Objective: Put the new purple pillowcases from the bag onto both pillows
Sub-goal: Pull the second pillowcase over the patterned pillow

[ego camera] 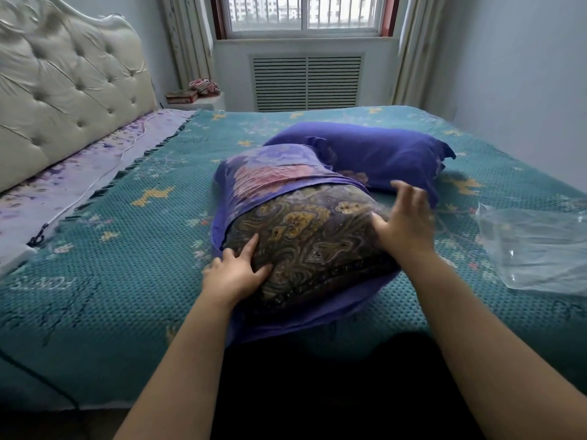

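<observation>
A dark pillow with a gold paisley pattern (311, 246) lies on the bed in front of me, its far half inside a purple flowered pillowcase (270, 173). The case's lower flap spreads out under the pillow's near end. My left hand (236, 271) presses on the pillow's near left corner with straight fingers. My right hand (403, 220) rests on the pillow's right edge, fingers spread and blurred. Behind it lies a second pillow in a purple pillowcase (378, 154).
A clear plastic bag (536, 246) lies on the teal bedspread (127, 249) at the right. A tufted headboard (63, 90) stands at the left, with a lilac sheet strip below it. A small bedside stand with boxes (193, 95) sits by the window.
</observation>
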